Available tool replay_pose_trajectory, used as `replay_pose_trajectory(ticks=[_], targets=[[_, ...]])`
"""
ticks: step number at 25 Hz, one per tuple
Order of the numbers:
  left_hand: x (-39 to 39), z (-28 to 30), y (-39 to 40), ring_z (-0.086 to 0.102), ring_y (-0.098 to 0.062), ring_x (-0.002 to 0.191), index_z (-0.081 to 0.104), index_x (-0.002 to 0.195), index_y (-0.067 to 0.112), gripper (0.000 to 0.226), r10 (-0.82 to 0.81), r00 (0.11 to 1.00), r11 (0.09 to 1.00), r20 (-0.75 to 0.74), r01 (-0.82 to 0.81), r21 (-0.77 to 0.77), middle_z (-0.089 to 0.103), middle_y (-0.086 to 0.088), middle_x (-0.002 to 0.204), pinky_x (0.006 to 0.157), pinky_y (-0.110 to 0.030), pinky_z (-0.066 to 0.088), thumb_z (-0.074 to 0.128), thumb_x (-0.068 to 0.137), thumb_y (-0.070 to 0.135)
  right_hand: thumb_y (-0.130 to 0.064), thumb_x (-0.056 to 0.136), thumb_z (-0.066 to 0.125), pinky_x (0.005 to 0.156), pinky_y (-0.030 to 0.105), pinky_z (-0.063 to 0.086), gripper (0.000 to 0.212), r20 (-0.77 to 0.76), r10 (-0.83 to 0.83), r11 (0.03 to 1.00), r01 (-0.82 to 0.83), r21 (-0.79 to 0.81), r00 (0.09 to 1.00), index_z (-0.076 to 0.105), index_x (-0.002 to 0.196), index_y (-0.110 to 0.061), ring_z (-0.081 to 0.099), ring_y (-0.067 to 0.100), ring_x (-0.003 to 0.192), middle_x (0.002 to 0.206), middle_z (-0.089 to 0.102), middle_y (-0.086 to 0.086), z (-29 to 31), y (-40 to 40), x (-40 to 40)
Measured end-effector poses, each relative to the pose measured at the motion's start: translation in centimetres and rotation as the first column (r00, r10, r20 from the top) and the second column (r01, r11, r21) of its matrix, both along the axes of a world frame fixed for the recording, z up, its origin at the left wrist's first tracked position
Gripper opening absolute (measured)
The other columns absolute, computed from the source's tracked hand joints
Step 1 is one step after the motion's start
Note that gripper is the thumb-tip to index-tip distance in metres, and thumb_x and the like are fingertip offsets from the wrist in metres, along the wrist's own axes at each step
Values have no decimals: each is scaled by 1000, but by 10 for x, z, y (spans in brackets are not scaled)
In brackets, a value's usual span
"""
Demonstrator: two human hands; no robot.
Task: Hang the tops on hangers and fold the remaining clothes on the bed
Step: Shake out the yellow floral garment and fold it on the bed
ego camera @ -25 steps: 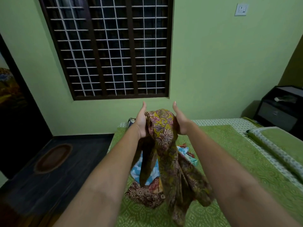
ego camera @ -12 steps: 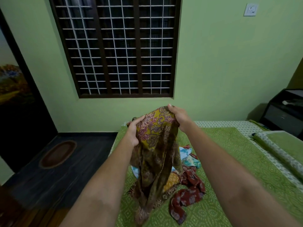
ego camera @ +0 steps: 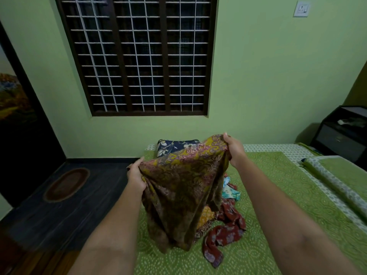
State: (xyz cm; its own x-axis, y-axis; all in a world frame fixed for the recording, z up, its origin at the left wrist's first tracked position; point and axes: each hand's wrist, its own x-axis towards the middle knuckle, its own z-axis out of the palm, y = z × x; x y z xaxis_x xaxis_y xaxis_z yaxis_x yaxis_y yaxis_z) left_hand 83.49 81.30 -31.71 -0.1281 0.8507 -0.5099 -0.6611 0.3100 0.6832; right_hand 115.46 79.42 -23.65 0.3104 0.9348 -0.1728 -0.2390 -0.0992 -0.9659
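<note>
Now both hands, left and right, fingers pinching the cloth edge, spread it; identifying top or fold-piece likely comes next.

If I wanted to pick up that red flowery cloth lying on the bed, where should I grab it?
Probably grab the red floral cloth at its loose end nearest you, coming from above. That end lies flat and free on the green bedspread, while its far end tucks into the heap of clothes beside the yellow-brown garment.
</note>
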Motion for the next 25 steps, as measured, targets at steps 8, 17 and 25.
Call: replay_pose_trajectory(ticks=[8,17,25], targets=[[-13,48,3,68,-26,91,65,110,5,53,128,959,971,-251,-69,230,71,-9,101,86,-41,54,80,72,39,-51,81,65,85,35,52,48,0,218,976,-218,-23,976,66,109,-12,66,19,98,107,71,5,34,-8,60],[-37,80,25,66,-26,91,65,100,7,33,107,926,966,-363,-11,257,70,-11,99,87,-40,53,68,86,37,-41,94,55,90,33,39,27,195,197,979,-204,16,961,62,109,-20,56,16,104,110,64,-2,43,-5,76],[-49,50,15,45,-21,73,50,70,3,42,198,512,979,-836,-70,190,47,-12,70,64,-32,31,56,94,37,-41,97,48,72,33,37,47,772,66,992,42,-119,632,65,108,1,60,33,99,102,64,21,-2,9,76]])
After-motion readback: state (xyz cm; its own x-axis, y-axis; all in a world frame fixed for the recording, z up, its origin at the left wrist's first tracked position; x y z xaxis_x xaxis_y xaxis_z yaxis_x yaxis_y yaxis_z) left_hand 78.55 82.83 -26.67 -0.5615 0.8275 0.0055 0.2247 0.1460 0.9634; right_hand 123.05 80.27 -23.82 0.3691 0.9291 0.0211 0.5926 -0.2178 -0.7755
